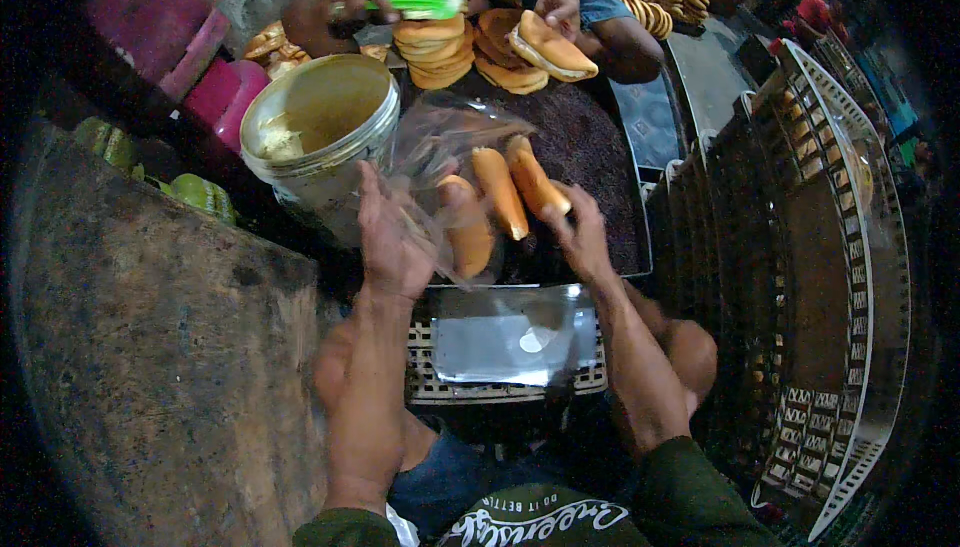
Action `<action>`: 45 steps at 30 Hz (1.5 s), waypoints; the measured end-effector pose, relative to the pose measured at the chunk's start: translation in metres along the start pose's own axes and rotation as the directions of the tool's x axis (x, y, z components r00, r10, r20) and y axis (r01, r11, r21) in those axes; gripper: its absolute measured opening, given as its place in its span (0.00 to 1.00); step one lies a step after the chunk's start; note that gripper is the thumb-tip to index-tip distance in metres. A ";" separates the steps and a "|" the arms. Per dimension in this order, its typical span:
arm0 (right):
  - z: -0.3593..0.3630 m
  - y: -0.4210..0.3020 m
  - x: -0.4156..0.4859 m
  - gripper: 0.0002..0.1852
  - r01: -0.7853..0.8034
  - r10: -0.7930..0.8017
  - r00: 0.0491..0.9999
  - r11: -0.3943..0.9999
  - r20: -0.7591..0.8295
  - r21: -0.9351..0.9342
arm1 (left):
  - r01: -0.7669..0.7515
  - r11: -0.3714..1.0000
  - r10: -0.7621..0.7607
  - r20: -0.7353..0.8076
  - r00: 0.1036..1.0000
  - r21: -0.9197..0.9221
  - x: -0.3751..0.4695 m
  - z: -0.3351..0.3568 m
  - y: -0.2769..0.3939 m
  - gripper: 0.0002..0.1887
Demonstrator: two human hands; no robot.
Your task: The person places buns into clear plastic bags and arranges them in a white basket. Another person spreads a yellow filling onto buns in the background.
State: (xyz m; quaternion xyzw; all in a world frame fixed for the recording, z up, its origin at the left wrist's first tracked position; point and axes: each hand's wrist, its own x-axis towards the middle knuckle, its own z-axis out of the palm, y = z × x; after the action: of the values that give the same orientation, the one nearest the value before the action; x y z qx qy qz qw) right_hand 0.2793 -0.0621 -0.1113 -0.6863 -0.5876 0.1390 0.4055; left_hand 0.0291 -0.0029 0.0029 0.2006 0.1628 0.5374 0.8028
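Note:
My left hand (397, 235) holds a clear plastic bag (442, 126), which spreads over the dark tray (585, 134); one elongated bun (471, 235) shows through the film beside my fingers. Another bun (500, 190) lies to the right of it. My right hand (581, 228) has its fingertips at the lower end of a third bun (534, 175); blur hides how firmly it grips. In front of my body, a stack of flat clear plastic bags (517, 344) rests on a perforated plastic crate (420, 393).
Left stands an open bucket (330, 108) with pale cream inside. Across the tray, another person's hands hold a green-bladed spreader (427, 5) and a filled bun (555, 48) near stacked buns (435, 51). Tall plastic crates (855, 307) stand right; a wooden board (172, 337) is left.

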 end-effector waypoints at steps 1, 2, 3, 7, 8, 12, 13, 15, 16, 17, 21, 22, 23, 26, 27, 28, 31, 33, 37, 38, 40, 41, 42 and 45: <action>-0.012 -0.002 0.009 0.22 -0.036 0.036 0.998 0.999 -0.058 0.015 | 0.009 0.998 -0.008 0.009 1.000 -0.058 0.000 0.003 0.001 0.31; -0.028 -0.005 0.012 0.18 -0.201 0.210 0.977 0.967 -0.041 0.158 | 0.007 1.000 -0.006 0.017 1.000 -0.022 0.001 0.003 0.002 0.32; -0.050 -0.009 0.012 0.19 -0.228 0.250 0.966 0.945 -0.071 0.235 | 0.004 1.000 -0.004 0.034 0.999 0.013 0.003 0.006 0.003 0.34; -0.151 -0.049 -0.012 0.30 -0.238 0.350 0.926 0.831 -0.141 0.503 | -0.118 0.949 0.139 -0.052 0.989 0.294 0.003 0.001 0.009 0.37; -0.177 -0.083 -0.017 0.33 -0.269 0.360 0.928 0.825 -0.096 0.496 | -0.149 0.932 0.176 -0.053 0.983 0.330 0.002 -0.007 0.015 0.37; -0.226 -0.145 -0.032 0.35 -0.228 0.327 0.945 0.685 -0.013 0.692 | -0.180 0.871 0.222 -0.040 0.974 0.456 -0.003 0.000 0.003 0.33; -0.223 -0.158 -0.031 0.35 -0.229 0.330 0.943 0.726 -0.036 0.649 | -0.192 0.852 0.228 -0.014 0.974 0.486 -0.003 0.003 -0.001 0.33; -0.220 -0.148 -0.026 0.32 -0.196 0.263 0.962 0.843 -0.067 0.502 | -0.143 0.824 0.171 -0.001 0.985 0.549 -0.007 0.009 -0.009 0.33; -0.213 -0.145 -0.025 0.30 -0.215 0.273 0.962 0.819 -0.031 0.532 | -0.125 0.800 0.154 0.001 0.988 0.586 -0.010 0.009 -0.008 0.33; -0.208 -0.144 -0.024 0.28 -0.236 0.280 0.960 0.794 0.007 0.561 | -0.096 0.732 0.108 0.025 0.994 0.674 -0.010 -0.002 -0.005 0.33; -0.204 -0.145 -0.026 0.26 -0.261 0.285 0.955 0.689 0.078 0.676 | -0.224 0.659 0.052 0.254 0.966 0.718 -0.005 -0.050 0.014 0.41; -0.203 -0.133 -0.029 0.26 -0.263 0.270 0.958 0.700 0.095 0.664 | -0.283 0.715 0.060 0.348 0.936 0.639 -0.014 -0.010 0.001 0.48; -0.199 -0.134 -0.030 0.26 -0.263 0.255 0.962 0.746 0.101 0.612 | -0.263 0.727 0.011 0.372 0.928 0.634 -0.023 0.008 0.000 0.54; -0.155 -0.154 -0.034 0.24 -0.298 0.282 0.948 0.613 0.149 0.732 | -0.213 0.830 -0.028 0.420 0.907 0.515 -0.047 0.020 -0.013 0.46; -0.146 -0.149 -0.033 0.24 -0.274 0.253 0.958 0.652 0.137 0.707 | -0.180 0.931 0.009 0.475 0.880 0.317 -0.046 0.017 -0.029 0.43; -0.142 -0.161 -0.034 0.26 -0.236 0.178 0.971 0.799 0.158 0.553 | -0.318 0.850 0.143 0.397 0.907 0.419 -0.046 0.014 -0.041 0.41; -0.118 -0.189 -0.044 0.24 -0.180 0.099 0.983 0.641 0.153 0.746 | -0.131 0.912 0.112 0.072 0.991 0.390 -0.051 0.014 -0.038 0.31; -0.094 -0.187 -0.043 0.22 0.280 -0.249 0.960 0.855 -0.130 0.437 | -0.093 0.978 0.096 -0.004 0.995 0.188 -0.048 0.012 -0.027 0.28; -0.073 -0.214 -0.042 0.25 0.558 -0.616 0.688 0.787 -0.383 -0.264 | 0.006 1.000 -0.008 -0.078 0.997 -0.022 -0.051 -0.005 -0.014 0.31; -0.077 -0.227 -0.047 0.27 0.551 -0.620 0.711 0.784 -0.332 -0.285 | 0.028 0.997 -0.016 -0.162 0.987 0.069 -0.051 0.001 -0.020 0.31; -0.078 -0.257 -0.058 0.32 0.581 -0.627 0.777 0.750 -0.061 -0.317 | -0.005 0.995 0.011 -0.068 0.998 0.098 -0.062 -0.006 -0.024 0.30; -0.067 -0.256 -0.056 0.33 0.596 -0.641 0.759 0.614 0.114 -0.517 | -0.028 0.993 0.030 -0.019 0.999 0.111 -0.064 -0.011 -0.026 0.29; -0.053 -0.246 -0.051 0.35 0.575 -0.604 0.778 0.572 0.174 -0.585 | -0.082 0.939 0.108 -0.061 0.992 0.333 -0.050 -0.028 -0.024 0.31; -0.056 -0.208 -0.006 0.36 0.265 -0.135 0.937 0.876 0.323 -0.403 | -0.016 0.834 0.164 -0.220 0.962 0.552 -0.029 -0.036 -0.020 0.33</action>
State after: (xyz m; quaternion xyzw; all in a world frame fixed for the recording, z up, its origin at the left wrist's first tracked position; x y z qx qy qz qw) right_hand 0.1708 -0.0939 0.0724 -0.6675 -0.7242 0.0569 0.1633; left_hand 0.0167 -0.0317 -0.0370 0.3563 0.4021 0.5276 0.6580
